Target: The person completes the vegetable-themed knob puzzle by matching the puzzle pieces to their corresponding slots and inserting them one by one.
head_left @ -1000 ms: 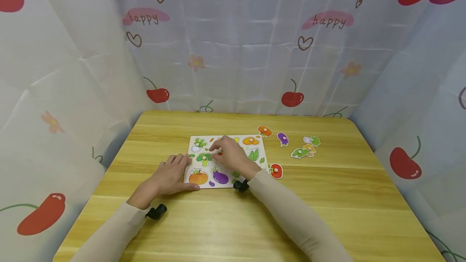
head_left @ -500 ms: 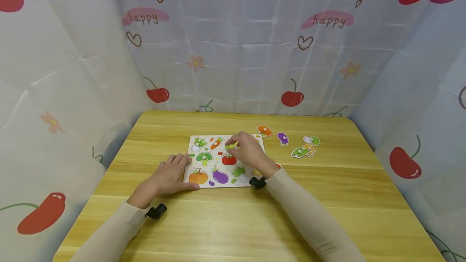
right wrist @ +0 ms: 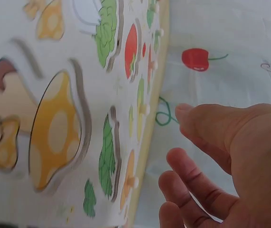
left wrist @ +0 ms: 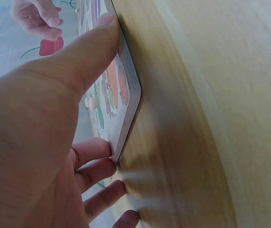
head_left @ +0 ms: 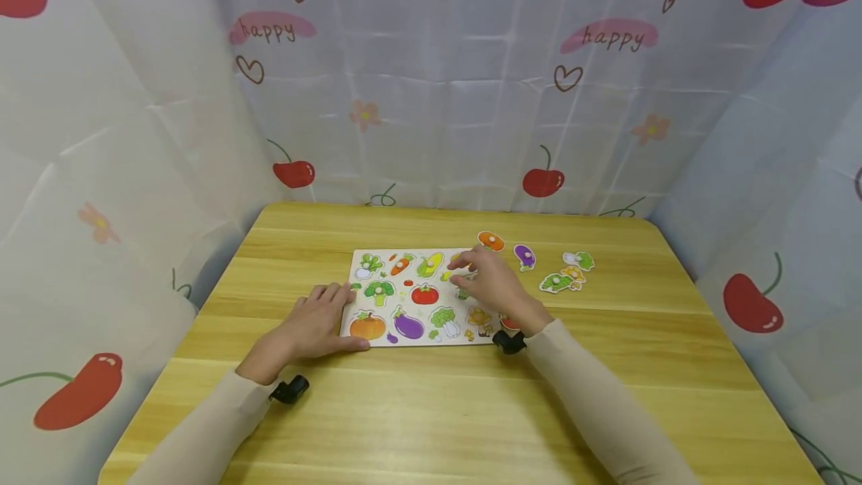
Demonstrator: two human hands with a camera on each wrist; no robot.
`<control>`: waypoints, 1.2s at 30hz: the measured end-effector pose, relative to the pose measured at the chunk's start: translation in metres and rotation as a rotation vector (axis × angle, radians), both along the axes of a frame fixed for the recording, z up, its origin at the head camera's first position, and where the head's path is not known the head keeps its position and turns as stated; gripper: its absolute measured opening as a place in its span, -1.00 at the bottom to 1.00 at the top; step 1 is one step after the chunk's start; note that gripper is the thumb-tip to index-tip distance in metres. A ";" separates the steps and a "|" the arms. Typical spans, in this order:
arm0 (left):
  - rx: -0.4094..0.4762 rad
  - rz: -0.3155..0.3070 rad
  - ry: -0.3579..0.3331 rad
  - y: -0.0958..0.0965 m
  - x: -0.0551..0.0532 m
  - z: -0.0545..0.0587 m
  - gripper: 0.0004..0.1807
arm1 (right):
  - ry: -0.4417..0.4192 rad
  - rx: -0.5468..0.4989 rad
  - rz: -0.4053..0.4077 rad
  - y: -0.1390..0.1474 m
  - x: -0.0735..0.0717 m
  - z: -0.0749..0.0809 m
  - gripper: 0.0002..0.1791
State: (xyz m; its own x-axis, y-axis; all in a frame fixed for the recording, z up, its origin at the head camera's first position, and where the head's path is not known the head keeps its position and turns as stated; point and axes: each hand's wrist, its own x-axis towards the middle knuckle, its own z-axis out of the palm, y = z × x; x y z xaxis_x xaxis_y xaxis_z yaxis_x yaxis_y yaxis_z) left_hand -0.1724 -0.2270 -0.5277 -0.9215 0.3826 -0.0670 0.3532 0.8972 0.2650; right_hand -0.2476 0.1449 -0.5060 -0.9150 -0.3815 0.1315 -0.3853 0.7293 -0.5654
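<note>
A white vegetable knob-puzzle board (head_left: pixel 402 304) lies on the wooden table. My left hand (head_left: pixel 313 328) rests at its left side, the thumb on top near the front corner and the fingers along the edge. Over the board's upper right hovers my right hand (head_left: pixel 494 283), fingers apart and holding nothing. The right wrist view shows this hand's fingertips (right wrist: pixel 185 114) clear of the board. Knobs stand on the carrot (head_left: pixel 401 266), corn (head_left: pixel 429 265) and broccoli (head_left: pixel 379 293). The pictured tomato (head_left: pixel 425 295), pumpkin (head_left: pixel 367 326) and eggplant (head_left: pixel 408 325) show no knob.
Loose pieces lie right of the board: an orange pumpkin (head_left: pixel 491 241), a purple eggplant (head_left: pixel 524 257), a cabbage (head_left: pixel 579 260), a mushroom piece (head_left: pixel 573 273) and a green piece (head_left: pixel 555 283). A red tomato piece (head_left: pixel 509 322) is partly hidden by my right wrist. A cherry-print curtain (head_left: pixel 431 118) surrounds the table.
My right hand has moved right across the board, from near the carrot past the corn to the upper right. Carrot and corn are now uncovered. My left hand has stayed in place.
</note>
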 end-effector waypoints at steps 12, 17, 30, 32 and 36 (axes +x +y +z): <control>-0.005 0.001 -0.002 0.000 -0.001 0.000 0.26 | 0.002 0.018 0.054 0.042 0.005 0.000 -0.70; 0.006 0.005 0.003 0.001 0.000 0.001 0.23 | -0.033 0.005 0.064 0.058 0.010 0.000 -0.64; 0.005 0.007 0.001 0.001 0.001 0.002 0.19 | -0.017 -0.005 0.129 0.097 0.020 -0.005 -0.52; 0.005 0.008 0.001 0.001 0.001 0.002 0.19 | -0.025 0.000 0.134 0.102 0.022 -0.007 -0.51; 0.004 0.008 0.001 0.001 0.000 0.002 0.20 | -0.037 0.014 0.151 0.110 0.024 -0.009 -0.50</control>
State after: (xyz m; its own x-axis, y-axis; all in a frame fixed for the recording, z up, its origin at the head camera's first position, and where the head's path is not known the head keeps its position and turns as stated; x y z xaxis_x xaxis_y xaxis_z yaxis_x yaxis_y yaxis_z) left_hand -0.1719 -0.2261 -0.5262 -0.9246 0.3754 -0.0647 0.3463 0.8991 0.2678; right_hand -0.2237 0.2551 -0.5152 -0.8512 -0.5166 0.0925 -0.4703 0.6727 -0.5712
